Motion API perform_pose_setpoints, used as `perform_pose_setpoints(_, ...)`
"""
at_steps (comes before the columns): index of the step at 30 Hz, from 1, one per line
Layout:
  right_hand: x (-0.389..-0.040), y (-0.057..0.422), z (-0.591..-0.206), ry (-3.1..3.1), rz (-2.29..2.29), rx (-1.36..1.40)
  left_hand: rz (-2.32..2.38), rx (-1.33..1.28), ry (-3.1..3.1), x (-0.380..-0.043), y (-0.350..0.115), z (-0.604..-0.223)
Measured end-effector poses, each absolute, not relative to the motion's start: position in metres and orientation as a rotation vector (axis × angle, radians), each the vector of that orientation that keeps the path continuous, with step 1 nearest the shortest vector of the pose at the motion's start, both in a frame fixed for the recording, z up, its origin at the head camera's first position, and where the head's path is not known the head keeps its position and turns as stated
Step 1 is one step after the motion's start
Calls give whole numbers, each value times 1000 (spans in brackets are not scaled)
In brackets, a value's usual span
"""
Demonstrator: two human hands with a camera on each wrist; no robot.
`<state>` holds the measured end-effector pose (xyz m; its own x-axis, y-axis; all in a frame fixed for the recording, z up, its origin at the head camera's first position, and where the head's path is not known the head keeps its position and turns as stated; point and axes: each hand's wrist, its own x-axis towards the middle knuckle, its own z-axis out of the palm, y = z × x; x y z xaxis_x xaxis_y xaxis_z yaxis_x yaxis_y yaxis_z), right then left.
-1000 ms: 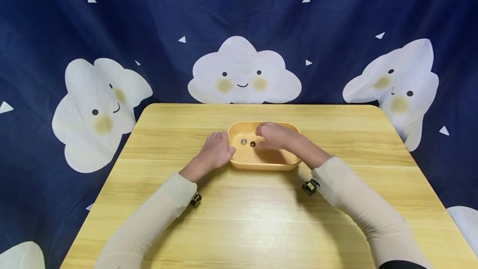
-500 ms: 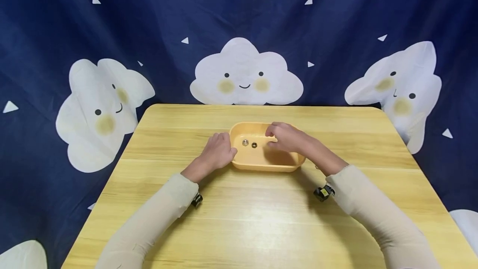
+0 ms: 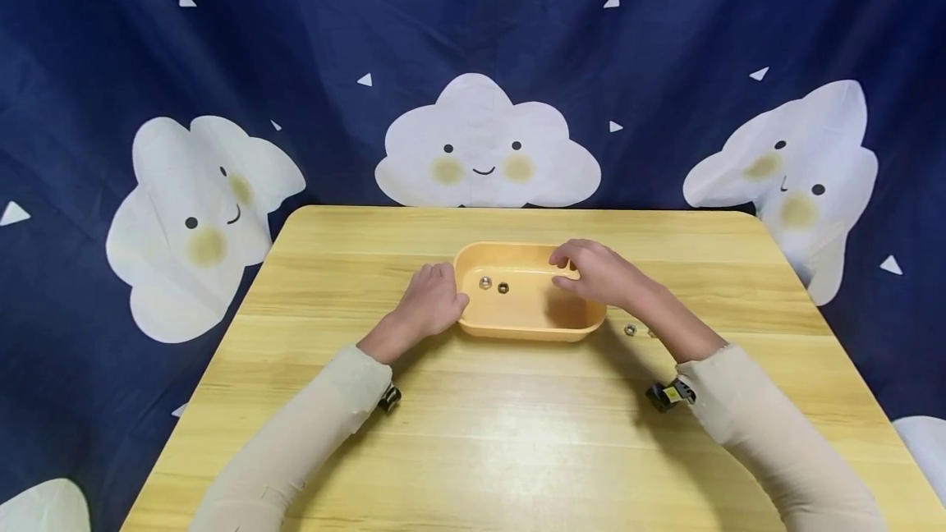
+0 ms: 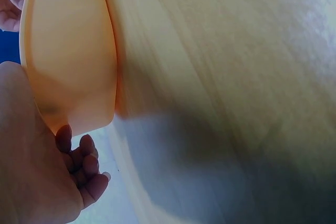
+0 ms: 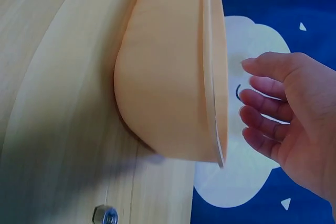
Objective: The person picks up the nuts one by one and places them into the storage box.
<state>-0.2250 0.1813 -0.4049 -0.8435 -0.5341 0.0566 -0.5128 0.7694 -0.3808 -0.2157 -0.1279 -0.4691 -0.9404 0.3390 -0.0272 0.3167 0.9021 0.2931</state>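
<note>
An orange oblong plastic tray (image 3: 532,333) stands on the table, with a silver hex nut (image 3: 485,282) and a darker nut (image 3: 503,288) on its floor toward the left. My left hand (image 3: 430,299) grips the tray's left end, thumb at the rim; its curled fingers (image 4: 90,166) show in the left wrist view. Over the tray's right end hovers my right hand (image 3: 591,271). In the right wrist view its fingers (image 5: 265,103) are loosely bent and apart, holding nothing. Right of the tray lies another nut (image 3: 631,330), with one more (image 3: 653,333) partly behind the forearm.
The wooden table (image 3: 488,433) reaches back to a dark blue curtain (image 3: 325,39) printed with white clouds. Each wrist carries a small black camera, the right one (image 3: 668,395) hanging below the cuff.
My right hand has moved to the right across the tray, and its forearm has uncovered the nuts on the table. The left hand keeps its hold on the tray.
</note>
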Motion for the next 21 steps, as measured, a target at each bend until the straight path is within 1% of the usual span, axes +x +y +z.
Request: perform_pose_setpoints(21, -209, 217, -404, 2980, -694, -818, 418, 536, 2999, -216, -129, -471)
